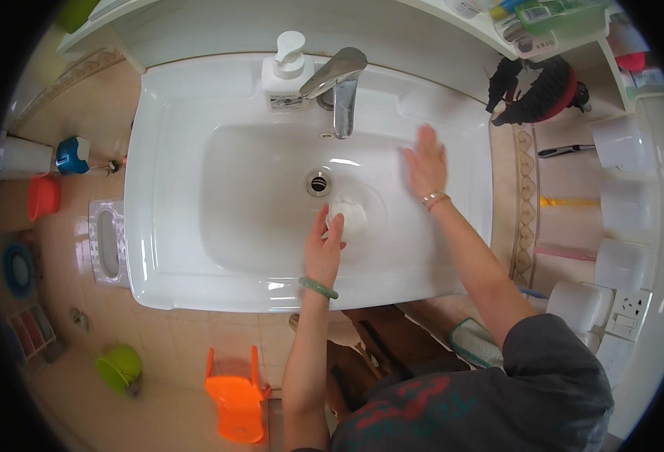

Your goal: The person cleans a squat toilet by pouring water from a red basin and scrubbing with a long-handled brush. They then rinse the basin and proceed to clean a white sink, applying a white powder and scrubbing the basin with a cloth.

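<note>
Head view: left hand (323, 252) is gripping a white sponge (348, 214) in the sink (174, 181) basin near the drain (318, 182); right hand (426, 166) is pressing flat, fingers spread, against the basin wall.

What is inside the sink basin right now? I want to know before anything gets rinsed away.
Inside the white sink: the drain, a small white round object under the left hand, and the right hand flat against the basin wall. The surface beneath both hands is hidden.
</note>
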The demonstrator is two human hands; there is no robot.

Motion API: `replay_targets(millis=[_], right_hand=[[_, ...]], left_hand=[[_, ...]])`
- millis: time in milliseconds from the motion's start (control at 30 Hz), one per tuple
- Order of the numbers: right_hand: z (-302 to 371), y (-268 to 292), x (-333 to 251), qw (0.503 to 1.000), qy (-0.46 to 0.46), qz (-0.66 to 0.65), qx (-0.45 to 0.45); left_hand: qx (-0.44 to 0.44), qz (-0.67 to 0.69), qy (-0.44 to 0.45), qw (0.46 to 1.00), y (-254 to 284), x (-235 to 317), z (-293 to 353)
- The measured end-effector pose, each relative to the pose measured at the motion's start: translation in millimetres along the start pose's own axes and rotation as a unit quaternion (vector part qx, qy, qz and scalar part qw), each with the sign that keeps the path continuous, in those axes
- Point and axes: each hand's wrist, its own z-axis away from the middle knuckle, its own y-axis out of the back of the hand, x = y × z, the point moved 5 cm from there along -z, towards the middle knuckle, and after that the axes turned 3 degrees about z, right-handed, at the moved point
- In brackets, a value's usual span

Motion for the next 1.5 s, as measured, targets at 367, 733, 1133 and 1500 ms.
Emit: replay_targets(millis=[367, 733, 1133, 1500], right_hand=[[182, 46, -13, 0.994, -0.009, -0.006, -0.105], [199, 87, -140, 0.948, 0.09, -0.287, -0.103], [246, 160, -146, 0.915, -0.066, -0.394, 0.054], [310, 132, -150, 0.902, 0.096, -0.418, -0.06]], left_hand=[[-0.097, -0.064, -0.017, 0.993, -7, 0, 42], [-0.089, 0.026, -0.065, 0.994, 56, 17, 112], [-0.13, 0.043, 0.024, 0.99, 113, -36, 179], [-0.032, 0.17, 0.06, 0.983, 140, -174, 189]])
